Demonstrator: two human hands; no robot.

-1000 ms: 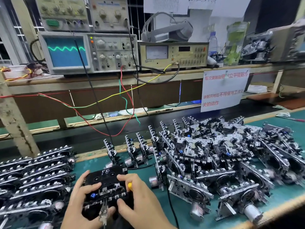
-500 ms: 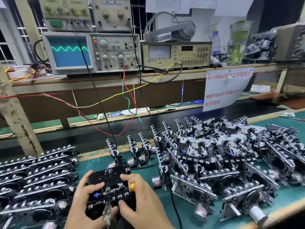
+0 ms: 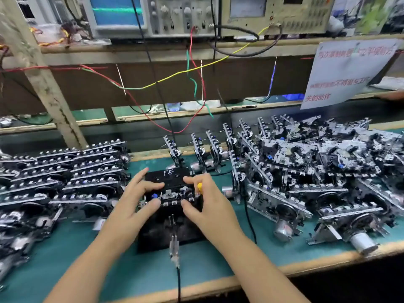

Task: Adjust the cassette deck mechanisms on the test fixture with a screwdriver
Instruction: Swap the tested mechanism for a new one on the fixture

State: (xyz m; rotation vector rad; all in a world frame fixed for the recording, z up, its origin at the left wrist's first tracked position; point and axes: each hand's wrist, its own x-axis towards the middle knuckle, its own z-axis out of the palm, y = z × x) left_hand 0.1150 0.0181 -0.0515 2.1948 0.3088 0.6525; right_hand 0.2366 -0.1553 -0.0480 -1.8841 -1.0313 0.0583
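A cassette deck mechanism [image 3: 175,194] sits on a black test fixture [image 3: 157,232] at the middle of the green bench mat. A black cassette [image 3: 168,176] marked "FE" lies in it. My left hand [image 3: 131,204] rests on the cassette's left side with spread, fairly straight fingers, its thumb at the mechanism's front edge. My right hand [image 3: 209,206] grips a yellow-handled screwdriver [image 3: 199,185] at the mechanism's right side; its thumb touches the front keys. The screwdriver's tip is hidden by my fingers.
Rows of deck mechanisms [image 3: 65,178] fill the left, and a jumbled pile [image 3: 317,171] fills the right. A clip lead [image 3: 174,248] runs from the fixture over the bench's wooden front edge [image 3: 306,263]. Coloured wires hang from the oscilloscope [image 3: 118,12] shelf. A paper sign [image 3: 345,71] hangs at right.
The view has tipped down and closer to the bench. Both hands stay on the mechanism; my left fingers have spread further across the cassette. The oscilloscope trace looks flatter.
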